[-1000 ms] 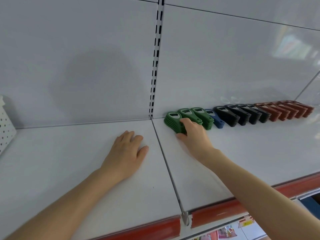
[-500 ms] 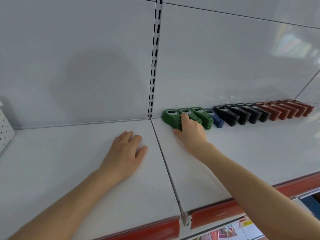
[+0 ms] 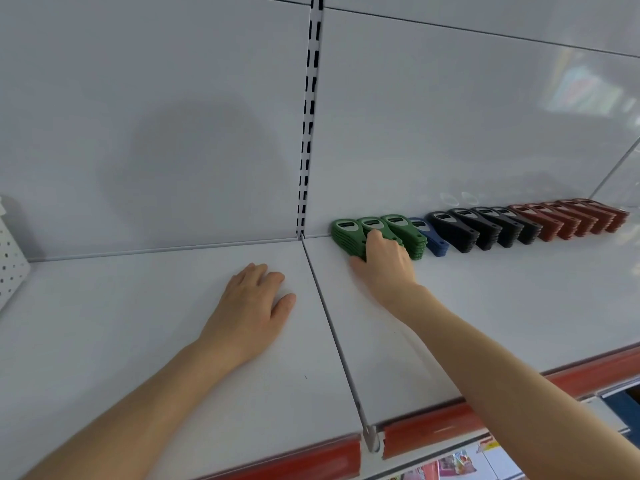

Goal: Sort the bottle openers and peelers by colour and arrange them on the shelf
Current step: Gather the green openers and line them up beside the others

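Right hand grip is closed on handle ends of the green bottle openers, leftmost stacks of the row at the back of the shelf, just beside the blue stack. Left hand lies flat on the shelf, fingers straight, holding nothing. Best to nudge the green stacks square and tight to the row, gently so none topple.

White shelf, red front strip, slotted upright behind. Row of stacks along the back panel, left to right: green openers, blue openers, black openers, red openers. Right hand grips the green openers at their handle ends. Left hand lies flat on the shelf, well apart from the row.
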`<state>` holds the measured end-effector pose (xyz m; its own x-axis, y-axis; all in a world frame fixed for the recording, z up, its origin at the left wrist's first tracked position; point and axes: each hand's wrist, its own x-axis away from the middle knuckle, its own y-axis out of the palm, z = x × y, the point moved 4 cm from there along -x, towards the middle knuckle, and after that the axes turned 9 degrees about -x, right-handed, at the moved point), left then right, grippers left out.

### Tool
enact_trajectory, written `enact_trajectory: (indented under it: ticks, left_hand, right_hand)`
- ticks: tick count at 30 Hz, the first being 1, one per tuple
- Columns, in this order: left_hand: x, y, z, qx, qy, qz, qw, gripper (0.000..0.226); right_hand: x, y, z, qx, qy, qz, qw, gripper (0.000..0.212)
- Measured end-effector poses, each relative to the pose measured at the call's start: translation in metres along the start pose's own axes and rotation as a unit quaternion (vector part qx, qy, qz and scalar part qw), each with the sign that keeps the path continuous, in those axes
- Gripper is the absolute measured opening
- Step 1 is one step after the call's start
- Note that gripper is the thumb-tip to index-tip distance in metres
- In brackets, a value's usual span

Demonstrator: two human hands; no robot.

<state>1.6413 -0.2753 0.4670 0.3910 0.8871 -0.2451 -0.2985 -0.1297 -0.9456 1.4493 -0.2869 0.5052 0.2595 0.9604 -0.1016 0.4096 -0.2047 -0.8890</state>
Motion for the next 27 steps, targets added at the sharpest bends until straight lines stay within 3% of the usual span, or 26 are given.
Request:
enact_trajectory:
  ticks: [5,9,15,18,22,27]
  left_hand:
    - [0.001,0.001,-0.001,-0.004,-0.003,-0.005,1.0,0.094]
    - [0.001,0.0,-0.002,-0.004,-0.007,-0.012,1.0,0.095]
    - [0.002,-0.003,0.0,0.001,-0.002,-0.005,1.0,0.095]
    - [0.001,-0.002,0.0,0.001,-0.003,-0.003,1.0,0.094]
    - [0.001,-0.001,-0.001,0.001,-0.008,-0.01,1.0,0.095]
    - [0.0,0.0,-0.002,0.002,-0.013,-0.011,1.0,0.096]
  right_hand:
    - [0.005,-0.005,0.004,-0.028,0.006,-0.001,1.0,0.027]
    - [0.01,-0.01,0.003,-0.017,-0.048,0.029,0.998,0.035]
    - [0.009,-0.008,0.006,-0.024,-0.092,0.067,0.993,0.025]
    - [0.008,-0.009,0.007,-0.038,-0.091,0.049,0.994,0.025]
    - [0.01,-0.004,0.007,-0.046,-0.085,-0.006,0.995,0.039]
    - [0.01,-0.002,0.008,-0.05,-0.083,-0.007,0.995,0.036]
